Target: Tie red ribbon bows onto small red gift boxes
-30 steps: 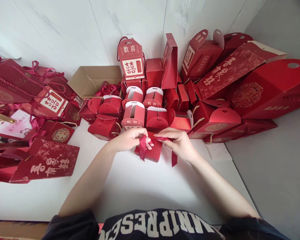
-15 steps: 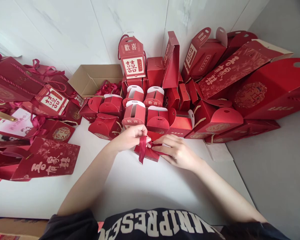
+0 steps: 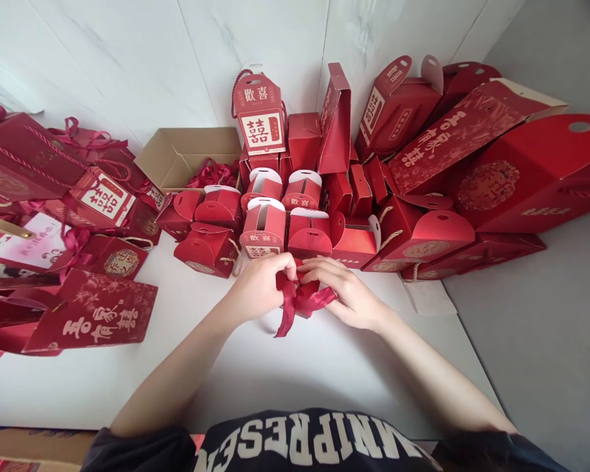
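Observation:
Between my hands a small red gift box (image 3: 303, 314) sits on the white table, mostly hidden by my fingers and the ribbon. A dark red satin ribbon (image 3: 288, 308) lies across its front, one tail hanging down to the left, the other reaching right. My left hand (image 3: 263, 285) is closed at the box's left side, finger and thumb pinched at the ribbon. My right hand (image 3: 347, 292) curls over the right side, fingertips together at the ribbon near the middle. What exactly the right fingertips grip is hidden.
Rows of small red boxes (image 3: 263, 226) stand just behind my hands. A cardboard box (image 3: 174, 154) with red ribbons (image 3: 214, 174) sits at the back. Larger red boxes (image 3: 491, 187) crowd the right, and more red gift boxes (image 3: 105, 314) lie on the left.
Both hands have drawn closer together over the small box. The ribbon's left tail hangs lower, and its right tail now shows in front of my right hand.

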Tool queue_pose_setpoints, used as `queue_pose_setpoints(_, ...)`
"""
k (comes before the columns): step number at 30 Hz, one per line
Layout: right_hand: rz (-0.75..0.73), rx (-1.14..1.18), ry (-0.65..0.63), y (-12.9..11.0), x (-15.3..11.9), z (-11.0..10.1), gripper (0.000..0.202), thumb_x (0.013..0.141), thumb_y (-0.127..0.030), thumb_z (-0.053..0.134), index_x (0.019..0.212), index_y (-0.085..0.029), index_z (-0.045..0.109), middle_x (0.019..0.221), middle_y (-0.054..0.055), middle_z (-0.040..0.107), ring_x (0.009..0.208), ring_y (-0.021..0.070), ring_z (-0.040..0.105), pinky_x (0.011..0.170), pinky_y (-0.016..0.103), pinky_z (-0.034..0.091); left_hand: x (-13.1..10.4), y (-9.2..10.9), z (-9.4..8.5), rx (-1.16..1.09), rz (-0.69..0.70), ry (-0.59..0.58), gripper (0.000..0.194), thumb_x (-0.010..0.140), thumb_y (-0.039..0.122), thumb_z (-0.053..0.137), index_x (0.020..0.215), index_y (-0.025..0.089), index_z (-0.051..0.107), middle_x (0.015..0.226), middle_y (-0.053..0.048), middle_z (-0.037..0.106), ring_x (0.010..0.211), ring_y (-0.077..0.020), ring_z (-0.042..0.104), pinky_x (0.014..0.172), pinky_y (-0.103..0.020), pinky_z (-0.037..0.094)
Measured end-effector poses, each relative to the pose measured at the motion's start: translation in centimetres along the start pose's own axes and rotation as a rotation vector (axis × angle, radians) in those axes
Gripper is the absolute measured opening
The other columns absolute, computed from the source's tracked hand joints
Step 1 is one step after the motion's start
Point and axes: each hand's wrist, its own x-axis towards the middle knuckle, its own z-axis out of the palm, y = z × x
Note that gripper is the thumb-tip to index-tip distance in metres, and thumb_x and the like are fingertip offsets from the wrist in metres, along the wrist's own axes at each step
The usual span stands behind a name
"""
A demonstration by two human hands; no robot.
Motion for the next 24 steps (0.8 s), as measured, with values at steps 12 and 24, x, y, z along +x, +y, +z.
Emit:
queue_pose_setpoints(12, 0.071, 0.4, -0.066, -0.1, -0.4, -1.8, 0.029, 0.093, -0.018, 0.042, 0.111, -0.023, 0.065, 0.12, 0.008, 0.065, 0.113, 0.0241, 0.061, 0.103, 0.045, 0.044, -2.1, -4.0, 3.3, 0.297, 0.574, 0.521, 0.028, 0.089, 0.003, 0.058, 0.11, 0.019, 0.067, 0.105, -0.005, 0.07, 0.088, -0.0128, 0.068, 0.077, -0.024, 0.056)
queue_pose_setpoints(24, 0.121, -0.022, 0.15, -0.3, 1.3, 1.3, 0.016, 0.094, -0.022, 0.061, 0.104, -0.026, 0.074, 0.087, 0.002, 0.064, 0.08, 0.0163, 0.059, 0.074, 0.032, 0.046, -1.9, -5.8, 5.3, 0.118, 0.609, 0.744, 0.026, 0.084, 0.01, 0.07, 0.104, 0.025, 0.075, 0.086, 0.0, 0.067, 0.067, -0.0086, 0.062, 0.059, -0.022, 0.052)
